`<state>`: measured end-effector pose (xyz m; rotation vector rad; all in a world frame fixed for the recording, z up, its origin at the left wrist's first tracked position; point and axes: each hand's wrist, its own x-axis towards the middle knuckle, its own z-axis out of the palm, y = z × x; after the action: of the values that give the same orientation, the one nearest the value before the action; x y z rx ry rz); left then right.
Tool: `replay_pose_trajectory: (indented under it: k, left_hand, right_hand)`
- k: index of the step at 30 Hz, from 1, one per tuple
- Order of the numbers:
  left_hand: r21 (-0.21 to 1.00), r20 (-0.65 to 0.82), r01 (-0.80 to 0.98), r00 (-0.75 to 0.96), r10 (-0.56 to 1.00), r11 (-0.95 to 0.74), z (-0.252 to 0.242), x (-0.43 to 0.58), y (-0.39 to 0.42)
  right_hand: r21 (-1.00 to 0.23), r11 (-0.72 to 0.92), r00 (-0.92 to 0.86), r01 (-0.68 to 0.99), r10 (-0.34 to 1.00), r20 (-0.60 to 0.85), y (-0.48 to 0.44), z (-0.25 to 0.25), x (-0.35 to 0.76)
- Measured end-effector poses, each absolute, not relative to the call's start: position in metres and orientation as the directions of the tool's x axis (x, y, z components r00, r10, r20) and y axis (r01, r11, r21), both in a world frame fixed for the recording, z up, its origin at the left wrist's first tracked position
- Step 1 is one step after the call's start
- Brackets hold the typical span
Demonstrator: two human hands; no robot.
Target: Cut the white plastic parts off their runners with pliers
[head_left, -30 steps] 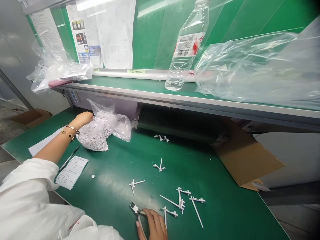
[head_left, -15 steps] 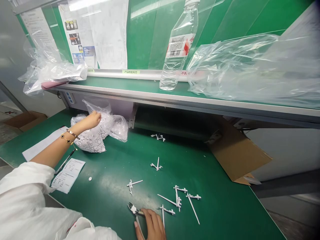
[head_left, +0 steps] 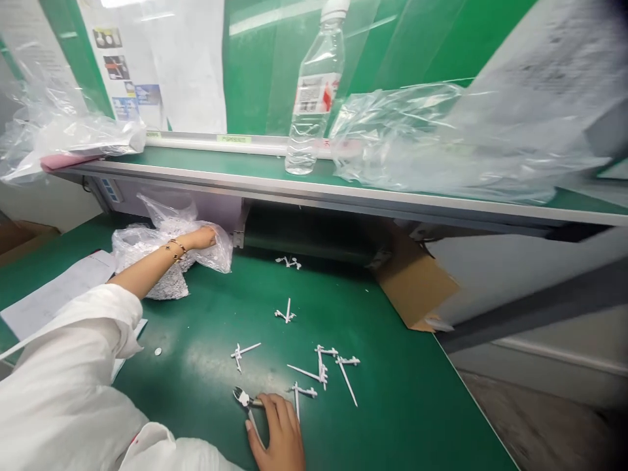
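Here, right fingers (head_left: 280,413) hold cutters (head_left: 243,397), well inside right table edge (head_left: 467,394); left fingers (head_left: 209,236), grip unclear, overlap bag (head_left: 171,224).

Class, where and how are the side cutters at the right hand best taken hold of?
Probably by both handles, from the near right: the side cutters point their cutting end away and leftward, while the handles spread back toward the right hand.

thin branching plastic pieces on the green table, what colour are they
White: the thin, branching plastic pieces show best in the head view, the only one.
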<state>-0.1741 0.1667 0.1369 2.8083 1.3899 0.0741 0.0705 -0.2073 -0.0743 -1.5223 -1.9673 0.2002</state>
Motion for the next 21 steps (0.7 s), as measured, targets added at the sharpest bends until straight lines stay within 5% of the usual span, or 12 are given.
replay_pose_trajectory:
  k: [4, 7, 9, 14, 17, 21]
  left_hand:
    - [-0.095, -0.028, 0.811, 0.577, 0.816, -0.577, 0.145, -0.161, 0.136]
    - [-0.324, 0.171, 0.804, 0.567, 0.806, -0.498, 0.157, -0.143, 0.096]
    - [-0.368, 0.279, 0.726, 0.682, 0.676, -0.58, 0.16, -0.125, 0.068]
    - [-0.19, 0.121, 0.551, 0.835, 0.537, -0.813, 0.111, -0.065, 0.048]
    - [0.002, -0.053, 0.728, 0.684, 0.727, -0.685, 0.062, -0.029, 0.082]
    - [0.037, -0.029, 0.822, 0.57, 0.821, -0.569, 0.02, 0.011, 0.137]
  right_hand:
    - [-0.555, 0.232, -0.075, 0.799, 0.954, 0.291, -0.212, -0.063, 0.063]
    - [-0.598, 0.17, -0.026, 0.784, 0.97, 0.242, -0.213, -0.061, 0.058]
    - [-0.613, 0.144, -0.007, 0.776, 0.976, 0.22, -0.213, -0.059, 0.057]
    - [-0.634, 0.12, 0.01, 0.764, 0.98, 0.197, -0.212, -0.045, 0.055]
    - [-0.66, 0.093, 0.06, 0.746, 0.977, 0.205, -0.212, -0.046, 0.053]
    - [-0.643, 0.131, 0.115, 0.754, 0.938, 0.327, -0.208, -0.068, 0.046]
